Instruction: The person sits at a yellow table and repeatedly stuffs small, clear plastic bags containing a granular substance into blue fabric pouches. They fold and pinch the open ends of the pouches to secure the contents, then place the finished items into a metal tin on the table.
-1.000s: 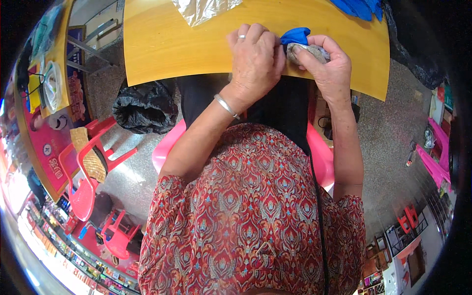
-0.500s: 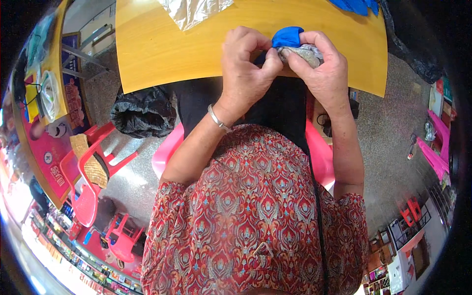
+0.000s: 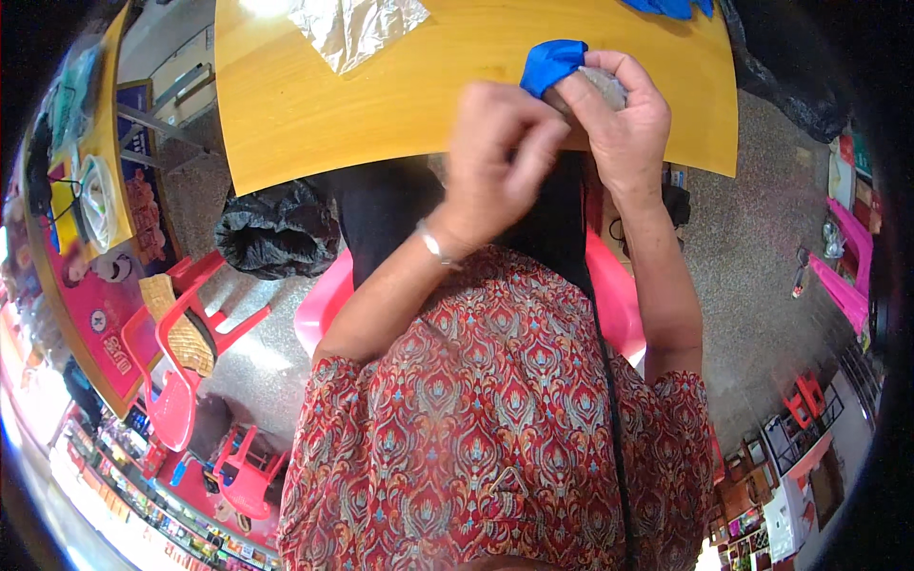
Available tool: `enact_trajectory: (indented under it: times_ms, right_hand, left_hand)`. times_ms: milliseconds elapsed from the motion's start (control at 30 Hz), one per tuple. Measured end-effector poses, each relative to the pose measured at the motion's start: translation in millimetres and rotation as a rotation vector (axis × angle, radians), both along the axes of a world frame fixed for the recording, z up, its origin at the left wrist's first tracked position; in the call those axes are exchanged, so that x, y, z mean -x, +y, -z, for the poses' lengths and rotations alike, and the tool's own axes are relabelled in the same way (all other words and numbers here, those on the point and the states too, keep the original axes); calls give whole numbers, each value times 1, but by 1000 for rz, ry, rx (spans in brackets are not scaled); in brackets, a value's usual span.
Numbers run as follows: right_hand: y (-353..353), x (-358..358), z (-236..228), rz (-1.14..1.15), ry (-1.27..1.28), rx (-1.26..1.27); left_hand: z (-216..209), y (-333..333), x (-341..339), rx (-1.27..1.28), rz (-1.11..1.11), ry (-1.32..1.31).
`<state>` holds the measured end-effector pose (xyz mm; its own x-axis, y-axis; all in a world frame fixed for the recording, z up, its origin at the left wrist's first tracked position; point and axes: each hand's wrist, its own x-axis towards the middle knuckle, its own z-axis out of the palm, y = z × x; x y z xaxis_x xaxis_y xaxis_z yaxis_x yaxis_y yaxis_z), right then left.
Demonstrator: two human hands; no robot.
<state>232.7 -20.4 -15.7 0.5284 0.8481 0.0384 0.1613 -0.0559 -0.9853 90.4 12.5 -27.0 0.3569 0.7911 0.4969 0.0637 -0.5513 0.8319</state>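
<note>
My right hand (image 3: 624, 128) grips a bundle over the near edge of the yellow table. A shiny blue piece of cloth (image 3: 552, 67) makes up its left side, and a greyish, crumpled lump (image 3: 602, 88) shows between thumb and fingers. What the lump is made of, I cannot make out. Just left of the bundle and nearer to me, my left hand (image 3: 500, 152) is smeared by motion. Its fingers look bent, but whether they pinch anything is unclear. A silver bangle (image 3: 433, 243) circles that wrist.
Clear plastic film (image 3: 357, 29) lies at the table's far left, more blue cloth (image 3: 671, 8) at its far right. A black plastic bag (image 3: 276, 233) stands on the floor to the left, near a red chair (image 3: 176, 352). Black plastic (image 3: 795, 100) hangs beyond the table's right side.
My left hand has come away from the blue cloth and moved toward me. My right hand keeps hold of the bundle, and more of the blue cloth now shows.
</note>
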Motion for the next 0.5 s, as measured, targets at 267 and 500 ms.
enact_trajectory:
  times_ms: [267,500]
  right_hand:
    - [-2,4,-13,-244,398,63]
    - [-1,17,-15,-19,-288,-85]
  left_hand:
    - [-27,44,18,1101,321,-271]
    - [-30,7,5,1263,302,-605]
